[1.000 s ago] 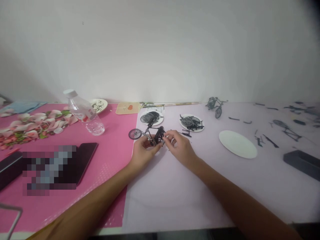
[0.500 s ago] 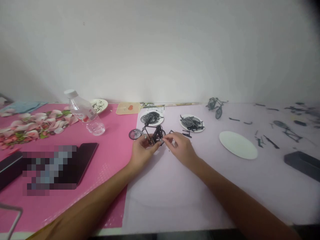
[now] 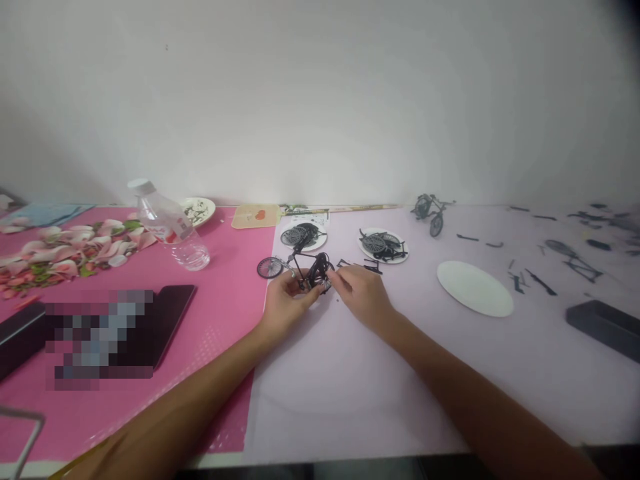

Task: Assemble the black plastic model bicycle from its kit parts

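A black model bicycle [image 3: 309,255] is held tilted just above the table, one spoked wheel [image 3: 271,267] pointing left. My left hand [image 3: 286,301] is closed around its lower part, thumb along the wheel on the right. At that same right-hand wheel, my right hand [image 3: 364,292] has thumb and forefinger pinched together against the bicycle. Whether a small part lies between those fingertips is hidden. Behind the hands, one white plate [image 3: 323,245] bears black wheels and other parts. A second white plate [image 3: 363,251] to its right bears similar pieces.
Another model bicycle [image 3: 428,212] stands near the wall. An oval white plate [image 3: 475,289] and loose black parts [image 3: 540,282] lie to the right. On the pink left side are a plastic bottle [image 3: 173,230], artificial petals [image 3: 70,250] and a dark phone-like device [image 3: 173,320].
My right fingers have shifted slightly and now press closer to the bicycle's right-hand wheel. The left hand keeps its hold, and the bicycle has barely moved.
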Demonstrator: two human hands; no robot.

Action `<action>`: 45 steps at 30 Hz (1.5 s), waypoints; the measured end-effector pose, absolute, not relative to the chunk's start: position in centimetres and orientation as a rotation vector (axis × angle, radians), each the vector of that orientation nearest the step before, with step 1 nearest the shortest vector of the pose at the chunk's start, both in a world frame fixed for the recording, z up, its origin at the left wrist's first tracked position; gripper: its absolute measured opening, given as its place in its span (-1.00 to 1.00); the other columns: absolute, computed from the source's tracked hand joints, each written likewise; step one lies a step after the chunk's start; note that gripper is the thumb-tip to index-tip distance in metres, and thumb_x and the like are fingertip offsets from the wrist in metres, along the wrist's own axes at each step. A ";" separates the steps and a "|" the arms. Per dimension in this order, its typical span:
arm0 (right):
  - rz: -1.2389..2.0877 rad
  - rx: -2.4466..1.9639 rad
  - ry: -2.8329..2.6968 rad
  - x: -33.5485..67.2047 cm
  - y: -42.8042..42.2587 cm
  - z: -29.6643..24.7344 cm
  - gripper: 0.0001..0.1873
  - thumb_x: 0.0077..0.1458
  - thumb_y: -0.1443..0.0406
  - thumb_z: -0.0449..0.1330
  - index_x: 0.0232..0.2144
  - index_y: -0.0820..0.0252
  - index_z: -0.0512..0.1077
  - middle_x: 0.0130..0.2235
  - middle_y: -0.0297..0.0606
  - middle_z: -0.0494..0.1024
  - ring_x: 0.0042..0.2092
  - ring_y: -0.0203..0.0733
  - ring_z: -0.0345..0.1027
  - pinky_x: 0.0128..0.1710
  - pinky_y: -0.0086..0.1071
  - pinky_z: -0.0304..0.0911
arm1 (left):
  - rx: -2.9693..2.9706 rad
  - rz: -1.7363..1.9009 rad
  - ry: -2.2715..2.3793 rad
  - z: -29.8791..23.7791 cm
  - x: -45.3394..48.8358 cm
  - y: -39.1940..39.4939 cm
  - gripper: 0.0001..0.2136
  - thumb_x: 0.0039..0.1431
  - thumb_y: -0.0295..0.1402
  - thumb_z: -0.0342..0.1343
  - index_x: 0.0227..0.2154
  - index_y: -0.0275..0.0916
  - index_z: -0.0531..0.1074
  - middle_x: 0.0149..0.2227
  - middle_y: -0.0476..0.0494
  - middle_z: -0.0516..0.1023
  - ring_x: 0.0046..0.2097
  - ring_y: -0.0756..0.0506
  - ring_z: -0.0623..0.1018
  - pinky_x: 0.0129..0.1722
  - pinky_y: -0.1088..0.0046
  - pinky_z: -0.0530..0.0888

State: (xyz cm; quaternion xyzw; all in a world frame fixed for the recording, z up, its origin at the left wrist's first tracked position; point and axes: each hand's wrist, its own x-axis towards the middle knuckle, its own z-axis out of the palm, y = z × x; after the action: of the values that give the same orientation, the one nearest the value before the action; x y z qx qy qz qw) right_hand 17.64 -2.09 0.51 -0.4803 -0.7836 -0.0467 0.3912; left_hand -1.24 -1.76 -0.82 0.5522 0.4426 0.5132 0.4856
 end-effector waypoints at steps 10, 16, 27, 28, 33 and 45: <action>0.007 -1.231 -2.016 17.4 -2.4 0.9 -0.85 0.26 0.35 0.15 -0.39 0.12 0.36 -0.47 -0.36 0.43 -0.39 -0.23 0.31 -0.36 -0.36 0.15 | 1.351 1.285 1.100 -1.1 -1.4 -1.4 -0.65 0.01 -0.24 0.45 -0.15 -0.27 0.61 -0.21 -0.21 0.69 -0.20 -0.15 0.65 -0.18 0.35 0.58; 0.025 -1.281 -2.050 17.5 -2.3 0.9 -0.62 0.38 0.30 0.06 -0.53 0.11 0.25 -0.50 -0.32 0.37 -0.39 -0.21 0.27 -0.38 -0.33 0.12 | 1.340 1.257 1.087 -0.8 -1.3 -1.6 -0.66 0.02 -0.25 0.45 -0.15 -0.27 0.60 -0.20 -0.20 0.70 -0.19 -0.15 0.65 -0.15 0.35 0.58; 0.081 -1.263 -2.044 17.3 -2.4 0.7 -0.75 0.33 0.31 0.11 -0.44 0.11 0.31 -0.46 -0.33 0.40 -0.37 -0.20 0.30 -0.36 -0.33 0.13 | 1.368 1.261 1.083 -0.6 -1.3 -1.8 -0.67 0.05 -0.25 0.42 -0.14 -0.27 0.60 -0.16 -0.22 0.69 -0.13 -0.17 0.66 -0.10 0.33 0.58; 0.076 -1.275 -2.048 17.3 -2.4 0.7 -0.69 0.36 0.30 0.08 -0.48 0.11 0.27 -0.47 -0.33 0.38 -0.38 -0.20 0.28 -0.37 -0.32 0.12 | 1.375 1.259 1.084 -0.6 -1.3 -1.8 -0.68 0.06 -0.25 0.42 -0.14 -0.27 0.61 -0.15 -0.22 0.69 -0.12 -0.18 0.65 -0.08 0.32 0.58; 0.152 -1.305 -2.043 17.4 -2.6 1.0 -0.67 0.39 0.24 0.08 -0.47 0.11 0.29 -0.47 -0.34 0.41 -0.38 -0.21 0.31 -0.37 -0.34 0.13 | 1.381 1.287 1.105 -0.6 -1.3 -1.8 -0.67 0.06 -0.24 0.42 -0.14 -0.27 0.61 -0.18 -0.21 0.70 -0.18 -0.15 0.65 -0.14 0.35 0.57; 0.144 -1.287 -2.062 17.2 -2.5 0.7 -0.66 0.37 0.29 0.06 -0.50 0.11 0.22 -0.48 -0.34 0.33 -0.34 -0.20 0.26 -0.33 -0.34 0.10 | 1.424 1.265 1.111 -0.7 -1.4 -1.9 -0.68 0.09 -0.26 0.40 -0.11 -0.27 0.61 -0.14 -0.22 0.70 -0.13 -0.15 0.66 -0.08 0.33 0.58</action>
State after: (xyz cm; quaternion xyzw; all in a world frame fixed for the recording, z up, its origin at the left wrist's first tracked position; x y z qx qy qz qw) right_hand 17.23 -2.48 0.75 -0.4961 -0.7945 0.0553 0.3459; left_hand -1.38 -1.88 -0.67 0.5762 0.4497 0.5121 0.4512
